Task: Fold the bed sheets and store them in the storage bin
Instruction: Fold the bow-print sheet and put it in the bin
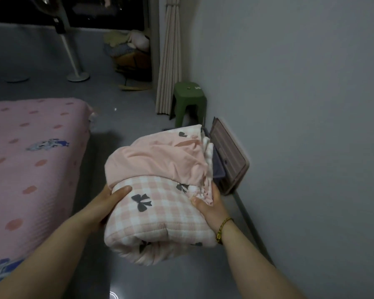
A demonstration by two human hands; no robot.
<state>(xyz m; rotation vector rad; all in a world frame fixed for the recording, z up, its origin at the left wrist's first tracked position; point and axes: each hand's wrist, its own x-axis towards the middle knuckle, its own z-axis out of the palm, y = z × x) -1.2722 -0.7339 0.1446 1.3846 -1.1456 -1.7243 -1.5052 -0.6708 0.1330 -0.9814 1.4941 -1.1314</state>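
Nearest: L hand (110,201) gripping left side of folded bed sheets (160,190), thumb on top, fingers hidden under. R hand (209,208) gripping right side, thumb pressed into cloth, bracelet (224,229) on wrist. Held above grey floor (138,277), just in front of storage bin (217,169), mostly hidden behind. Beyond: lid (229,156) leaning on wall (289,83), then green stool (189,100), curtain (168,61). Pink bed (30,158) at left.

No text, brand or number can be read. The green stool (189,94) carries a small pale mark (197,88), too blurred to read.
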